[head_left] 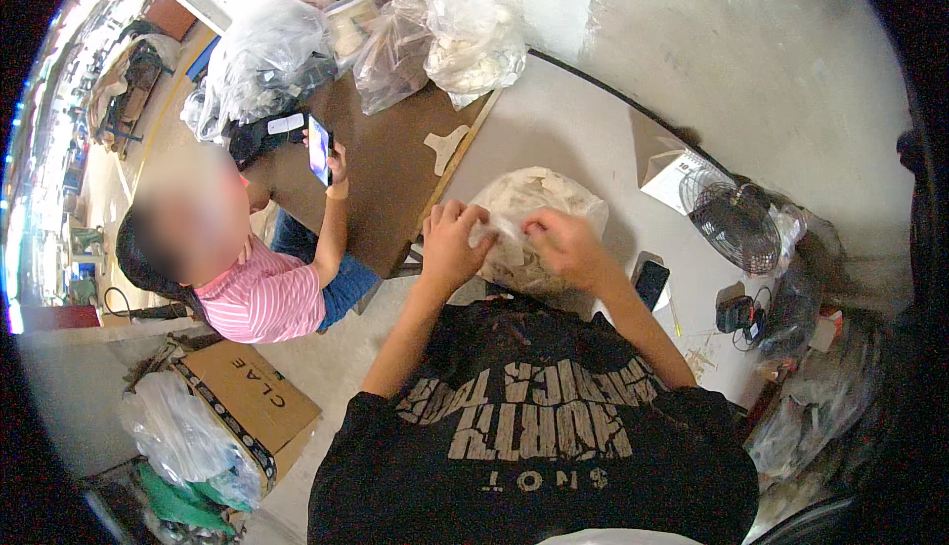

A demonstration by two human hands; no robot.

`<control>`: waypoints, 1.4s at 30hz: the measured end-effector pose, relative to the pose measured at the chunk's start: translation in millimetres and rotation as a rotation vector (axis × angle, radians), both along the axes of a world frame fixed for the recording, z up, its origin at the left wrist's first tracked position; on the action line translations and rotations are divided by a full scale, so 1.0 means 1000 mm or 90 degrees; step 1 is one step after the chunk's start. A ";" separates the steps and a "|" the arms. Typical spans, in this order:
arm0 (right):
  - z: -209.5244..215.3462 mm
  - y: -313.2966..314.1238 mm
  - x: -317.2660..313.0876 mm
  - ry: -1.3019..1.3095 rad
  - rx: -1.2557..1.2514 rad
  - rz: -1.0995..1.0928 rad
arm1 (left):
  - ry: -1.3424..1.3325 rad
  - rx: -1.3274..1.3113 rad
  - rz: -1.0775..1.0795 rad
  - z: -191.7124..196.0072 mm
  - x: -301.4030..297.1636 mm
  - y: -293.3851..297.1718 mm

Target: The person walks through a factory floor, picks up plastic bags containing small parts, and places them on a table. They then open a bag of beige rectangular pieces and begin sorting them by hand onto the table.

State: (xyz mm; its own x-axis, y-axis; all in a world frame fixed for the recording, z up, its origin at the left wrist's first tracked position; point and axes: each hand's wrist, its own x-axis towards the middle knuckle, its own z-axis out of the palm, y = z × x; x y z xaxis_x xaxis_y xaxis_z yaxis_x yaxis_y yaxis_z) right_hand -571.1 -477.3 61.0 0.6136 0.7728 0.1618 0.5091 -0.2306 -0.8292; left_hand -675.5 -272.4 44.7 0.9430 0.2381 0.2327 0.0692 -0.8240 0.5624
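Observation:
A clear plastic bag (559,189) filled with pale, off-white pieces sits on the light table, close in front of my body. What the pieces are, I cannot make out. My left hand (457,244) is closed on the gathered plastic at the bag's near left. On the other side of that gathered part, my right hand (568,249) pinches the plastic, its fingers curled. A short stretch of crumpled film runs between the two hands.
At left a person (262,293) in a pink striped shirt holds a phone (319,150) by a brown table (381,165) with several stuffed bags (272,61). A black fan (732,227), calendar (680,179) and dark phone (650,281) stand at right. A cardboard box (252,397) is lower left.

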 end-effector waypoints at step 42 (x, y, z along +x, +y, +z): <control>-0.016 0.031 -0.006 -0.321 -0.405 0.156 | 0.000 -0.642 0.089 0.040 -0.023 -0.025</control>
